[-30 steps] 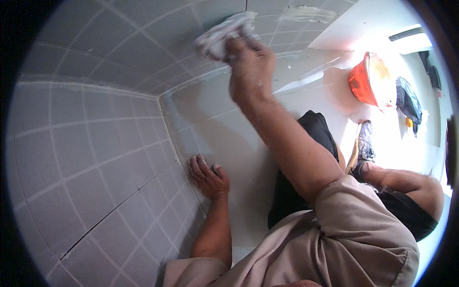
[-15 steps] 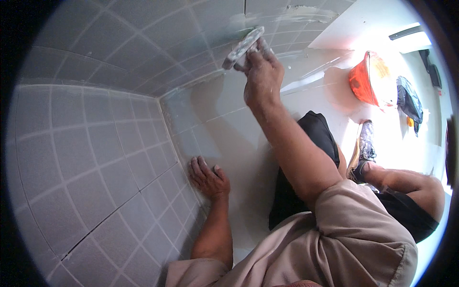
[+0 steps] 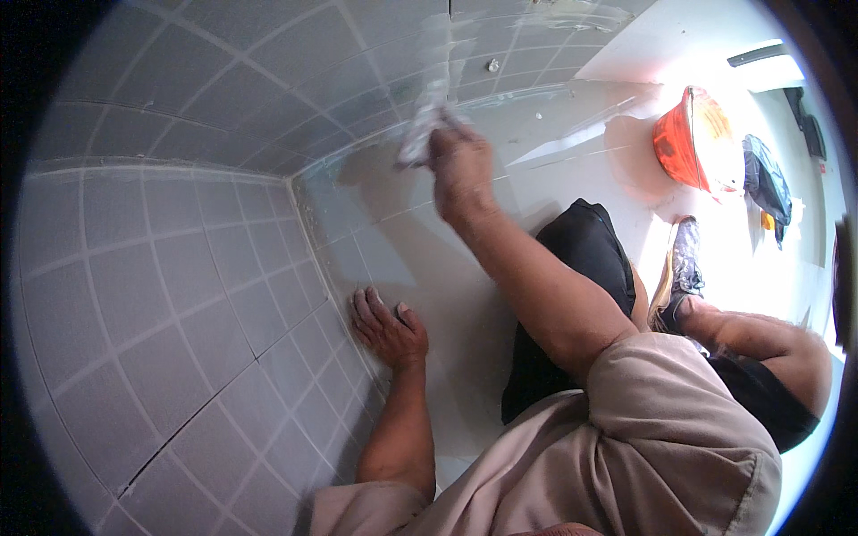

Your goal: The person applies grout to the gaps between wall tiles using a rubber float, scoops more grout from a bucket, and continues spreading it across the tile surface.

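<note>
My right hand (image 3: 462, 165) grips a crumpled grey-white rag (image 3: 422, 134) and presses it against the pale floor where it meets the grey tiled wall (image 3: 268, 80) at the back. My left hand (image 3: 387, 329) lies flat, fingers spread, on the wet pale floor (image 3: 420, 241) right beside the tiled wall on the left (image 3: 161, 295). Both forearms reach in from below, out of beige sleeves.
An orange hard hat (image 3: 693, 138) lies on the floor at the upper right, with a dark blue bundle (image 3: 767, 183) beside it. My bent leg in black trousers (image 3: 572, 259) and a shoe (image 3: 684, 263) take up the middle right.
My right hand has drawn the rag down and toward me, from high on the back tiles to the joint at the floor. The left hand has stayed planted.
</note>
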Demonstrator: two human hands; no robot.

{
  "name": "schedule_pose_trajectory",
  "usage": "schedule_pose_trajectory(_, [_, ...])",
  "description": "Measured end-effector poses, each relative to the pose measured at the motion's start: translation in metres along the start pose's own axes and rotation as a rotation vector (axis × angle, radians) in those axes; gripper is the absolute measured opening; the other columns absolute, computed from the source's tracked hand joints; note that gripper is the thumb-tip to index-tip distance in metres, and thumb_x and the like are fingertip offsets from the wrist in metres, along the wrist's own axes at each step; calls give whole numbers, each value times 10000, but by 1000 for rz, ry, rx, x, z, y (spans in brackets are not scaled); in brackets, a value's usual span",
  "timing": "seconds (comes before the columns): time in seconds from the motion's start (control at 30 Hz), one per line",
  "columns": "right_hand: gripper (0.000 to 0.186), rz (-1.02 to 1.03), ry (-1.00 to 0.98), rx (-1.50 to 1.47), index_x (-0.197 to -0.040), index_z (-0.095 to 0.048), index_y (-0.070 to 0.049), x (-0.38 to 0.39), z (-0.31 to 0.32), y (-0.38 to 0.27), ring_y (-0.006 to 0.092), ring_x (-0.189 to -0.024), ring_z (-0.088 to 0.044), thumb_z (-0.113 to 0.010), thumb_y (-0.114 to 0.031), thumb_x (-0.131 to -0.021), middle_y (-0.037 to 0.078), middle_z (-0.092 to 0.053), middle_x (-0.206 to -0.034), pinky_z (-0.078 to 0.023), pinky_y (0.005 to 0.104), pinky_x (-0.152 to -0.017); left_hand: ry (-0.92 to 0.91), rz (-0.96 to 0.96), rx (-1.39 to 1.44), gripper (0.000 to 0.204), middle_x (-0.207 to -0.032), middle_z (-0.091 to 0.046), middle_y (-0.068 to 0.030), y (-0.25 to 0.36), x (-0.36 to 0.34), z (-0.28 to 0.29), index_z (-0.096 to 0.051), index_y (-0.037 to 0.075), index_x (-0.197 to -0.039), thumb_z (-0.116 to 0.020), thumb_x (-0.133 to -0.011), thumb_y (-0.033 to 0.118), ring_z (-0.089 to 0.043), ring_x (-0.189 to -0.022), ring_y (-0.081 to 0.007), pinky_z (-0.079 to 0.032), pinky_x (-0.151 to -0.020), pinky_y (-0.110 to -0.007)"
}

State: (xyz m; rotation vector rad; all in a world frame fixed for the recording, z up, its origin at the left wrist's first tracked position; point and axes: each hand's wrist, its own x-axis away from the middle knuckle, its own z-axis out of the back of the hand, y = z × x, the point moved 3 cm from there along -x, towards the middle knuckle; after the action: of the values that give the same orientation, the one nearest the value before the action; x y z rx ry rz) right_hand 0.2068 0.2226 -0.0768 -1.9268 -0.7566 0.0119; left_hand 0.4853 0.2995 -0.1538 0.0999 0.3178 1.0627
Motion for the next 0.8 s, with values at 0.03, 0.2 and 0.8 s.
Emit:
schedule_pose_trajectory(0.03, [477, -37, 165, -244, -1371, -542, 93, -4, 14, -6, 228, -882, -645, -546, -2, -903, 126, -662, -1040, -567, 379, -787, 2, -4, 4, 569, -1521, -400, -228, 1, -1, 0, -420, -5, -1451, -482, -958, 272, -372, -1409, -443, -269, -1152, -607])
schedule_pose_trajectory(0.2, [404, 29, 8, -158, -1359, -537, 67, -35, 39, -49, 217, -979, -633, -488, -51, -975, 125, -642, -1126, -543, 393, -869, -30, -1, -52, 584, -1521, -401, -227, 11, -2, 0, -417, -5, -1455, -495, -942, 263, -370, -1415, -441, -270, -1155, -599])
schedule_pose_trajectory(0.8, [352, -500, -10, -525, -1261, -578, 17, -33, 21, 25, 295, -1010, -646, -339, -94, -1028, 151, -632, -1180, -568, 462, -864, -33, 37, 0, 603, -1527, -395, -220, -2, 2, 1, -417, -8, -1455, -523, -920, 249, -334, -1438, -430, -231, -1181, -590])
